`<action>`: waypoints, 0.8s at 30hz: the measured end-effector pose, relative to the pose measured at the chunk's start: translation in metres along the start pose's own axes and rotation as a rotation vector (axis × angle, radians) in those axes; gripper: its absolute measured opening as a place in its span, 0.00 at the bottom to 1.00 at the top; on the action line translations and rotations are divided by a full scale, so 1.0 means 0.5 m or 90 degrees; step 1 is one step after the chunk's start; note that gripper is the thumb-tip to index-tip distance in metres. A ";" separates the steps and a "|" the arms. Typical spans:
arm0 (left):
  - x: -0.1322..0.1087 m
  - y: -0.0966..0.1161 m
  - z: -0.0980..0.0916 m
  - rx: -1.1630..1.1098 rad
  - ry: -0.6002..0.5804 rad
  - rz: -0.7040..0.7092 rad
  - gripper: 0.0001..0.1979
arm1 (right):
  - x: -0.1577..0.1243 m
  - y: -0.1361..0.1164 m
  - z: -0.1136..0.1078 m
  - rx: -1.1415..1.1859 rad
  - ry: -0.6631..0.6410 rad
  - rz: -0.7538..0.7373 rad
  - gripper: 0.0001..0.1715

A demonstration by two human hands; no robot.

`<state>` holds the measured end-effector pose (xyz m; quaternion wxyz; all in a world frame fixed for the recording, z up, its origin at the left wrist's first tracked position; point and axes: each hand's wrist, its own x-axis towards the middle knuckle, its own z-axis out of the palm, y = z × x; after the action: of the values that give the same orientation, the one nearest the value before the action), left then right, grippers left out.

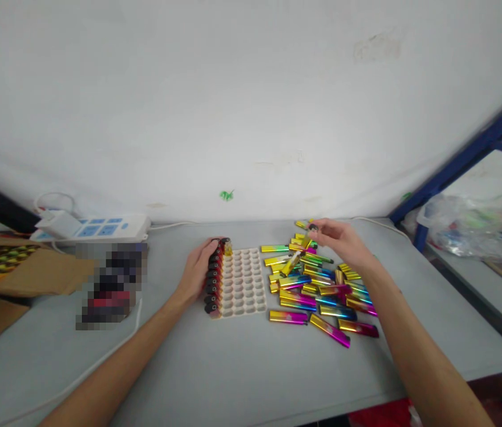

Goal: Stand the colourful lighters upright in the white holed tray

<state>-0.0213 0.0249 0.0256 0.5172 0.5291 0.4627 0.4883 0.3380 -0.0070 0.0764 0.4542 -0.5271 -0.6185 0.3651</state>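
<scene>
A white tray (pixel 242 281) with rows of round-ended slots lies on the table. Along its left edge stands a column of lighters (pixel 213 281), black tops up, and one yellowish lighter (pixel 228 248) is in the adjoining column at the back. My left hand (pixel 197 267) is curled against the tray's left side, its fingers bent at the rear lighters; the fingertips are partly hidden. Over the back of a loose pile of shiny gold, pink and blue lighters (pixel 295 300), my right hand (pixel 337 240) pinches one lighter (pixel 307 239) near its dark top, tilted.
On the left are a white power strip (pixel 137 226), an open cardboard box (pixel 40 276) holding more lighters, and a blurred-out patch (pixel 115 287). A white cable (pixel 99 354) crosses the table. A blue metal frame (pixel 440 190) and clear plastic bags (pixel 477 225) are at the right.
</scene>
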 end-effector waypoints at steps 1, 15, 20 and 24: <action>0.000 0.000 0.000 0.001 0.000 0.004 0.22 | -0.004 -0.013 0.027 0.053 -0.006 0.001 0.24; -0.003 -0.001 0.002 0.012 -0.024 0.034 0.19 | -0.041 -0.089 0.314 0.263 -0.095 0.107 0.32; -0.003 -0.002 0.002 0.013 -0.017 0.033 0.19 | -0.055 -0.066 0.335 0.127 -0.014 0.088 0.37; -0.002 -0.005 0.001 0.017 -0.012 0.022 0.20 | -0.056 -0.062 0.330 0.099 -0.004 0.114 0.30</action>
<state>-0.0210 0.0237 0.0231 0.5061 0.5485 0.4548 0.4860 0.1727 -0.0356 0.0471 0.4573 -0.5420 -0.5405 0.4527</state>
